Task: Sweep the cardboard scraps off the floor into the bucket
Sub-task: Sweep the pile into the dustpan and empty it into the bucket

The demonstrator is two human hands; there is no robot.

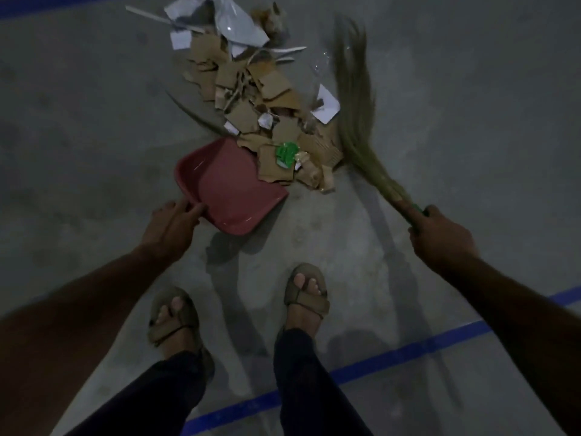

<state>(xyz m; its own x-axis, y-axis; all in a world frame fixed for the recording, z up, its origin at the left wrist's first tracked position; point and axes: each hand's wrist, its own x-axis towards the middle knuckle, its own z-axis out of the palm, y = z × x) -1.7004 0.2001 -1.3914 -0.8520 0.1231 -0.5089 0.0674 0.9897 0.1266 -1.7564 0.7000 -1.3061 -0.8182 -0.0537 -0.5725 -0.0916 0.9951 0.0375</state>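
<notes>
A heap of brown cardboard scraps (251, 99) mixed with white paper and a green wrapper (286, 153) lies on the grey floor ahead of me. A red dustpan (226, 187) rests at the heap's near edge, and a few scraps overlap its lip. My left hand (171, 228) grips the dustpan's near corner. My right hand (440, 237) holds the green handle of a grass broom (355, 99). The broom's blurred bristles lie along the right side of the heap. No bucket is in view.
My two sandalled feet (239, 309) stand just behind the dustpan. A blue floor line (393, 354) runs diagonally behind my feet, and another blue line (31, 7) crosses the far left corner. A crumpled plastic sheet (235, 23) tops the far end of the heap.
</notes>
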